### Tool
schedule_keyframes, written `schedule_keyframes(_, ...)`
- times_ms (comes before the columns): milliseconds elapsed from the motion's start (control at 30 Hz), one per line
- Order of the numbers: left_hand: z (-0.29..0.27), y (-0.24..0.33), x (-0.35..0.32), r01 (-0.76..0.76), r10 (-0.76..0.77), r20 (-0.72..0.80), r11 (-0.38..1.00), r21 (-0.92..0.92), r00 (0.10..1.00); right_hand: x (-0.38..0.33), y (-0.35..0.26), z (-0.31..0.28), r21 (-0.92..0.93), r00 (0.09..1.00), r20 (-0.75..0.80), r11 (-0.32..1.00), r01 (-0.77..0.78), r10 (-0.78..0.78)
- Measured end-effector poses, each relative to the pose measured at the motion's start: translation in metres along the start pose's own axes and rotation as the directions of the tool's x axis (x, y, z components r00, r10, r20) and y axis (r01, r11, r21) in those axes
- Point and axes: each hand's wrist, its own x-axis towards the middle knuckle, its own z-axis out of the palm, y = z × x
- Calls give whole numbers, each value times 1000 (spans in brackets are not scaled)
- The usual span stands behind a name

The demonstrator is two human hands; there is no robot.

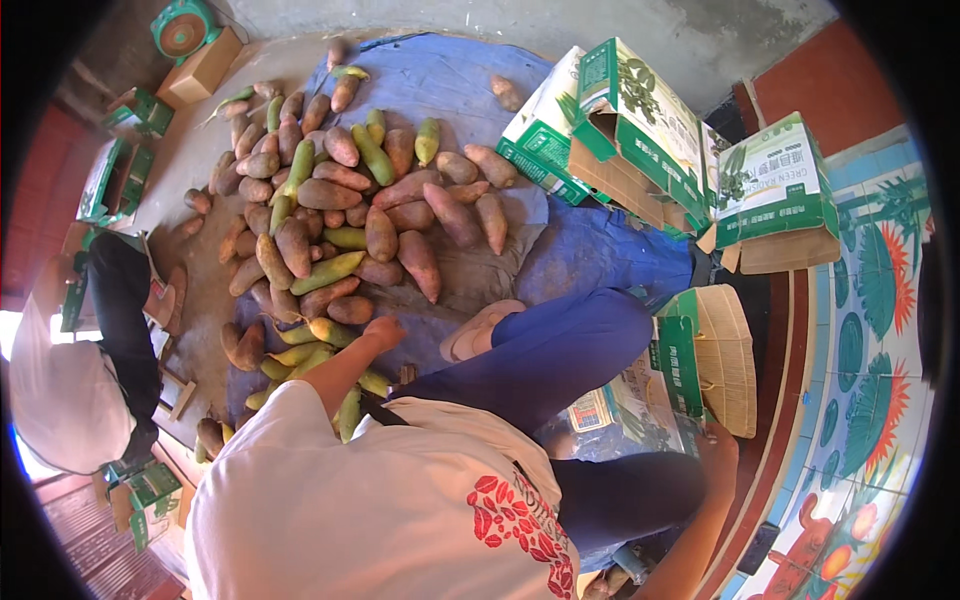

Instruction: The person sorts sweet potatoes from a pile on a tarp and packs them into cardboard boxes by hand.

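My left hand (383,333) is stretched over the near edge of a large heap, just above a green radish (330,332); its fingers are too small and blurred to read. Reddish-brown sweet potatoes (418,265) make up most of the heap, with long green radishes (372,155) among them. Between my legs stands an opened green and white carton (680,365), its brown flap (725,360) raised. Clear plastic (600,410) shows at its side. At the carton's near right edge, my right hand (715,448) is closed on the cardboard, fingertips partly hidden.
A blue tarp (440,85) lies under part of the heap. Several open cartons (640,130) stand at the far right, beside a tiled wall (860,340). Another person (70,400) sits at the left near more cartons (105,180). A green scale (185,30) stands far left.
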Motion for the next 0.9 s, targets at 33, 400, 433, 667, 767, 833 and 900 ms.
schedule_keyframes(33, -2, 2, -2, -1, 2, 1, 999, -46, 1000, 2, 5, 3, 26, 998, -43, 998, 54, -53)
schedule_keyframes(400, -68, 97, 3, -403, 293, -346, 861, -309, 891, 2, 20, 15, 332, 983, -170, 935, 123, -70)
schedule_keyframes(433, -74, 105, 0, -410, 306, -339, 862, -297, 890, 1, 21, 18, 339, 984, -173, 934, 110, -53)
schedule_keyframes(667, -128, 145, -32, -620, 428, -568, 760, -195, 703, -9, 12, 32, 145, 979, -200, 987, 66, -36)
schedule_keyframes(767, -150, 160, -47, -641, 366, -648, 726, -251, 668, -11, 18, 38, 143, 976, -209, 985, 95, -64)
schedule_keyframes(833, -163, 178, -70, -712, 419, -696, 676, -189, 583, -13, 16, 38, 157, 973, -221, 983, 99, -63)
schedule_keyframes(900, -176, 186, -81, -768, 392, -735, 581, -269, 554, -13, 16, 40, 166, 971, -229, 980, 107, -67)
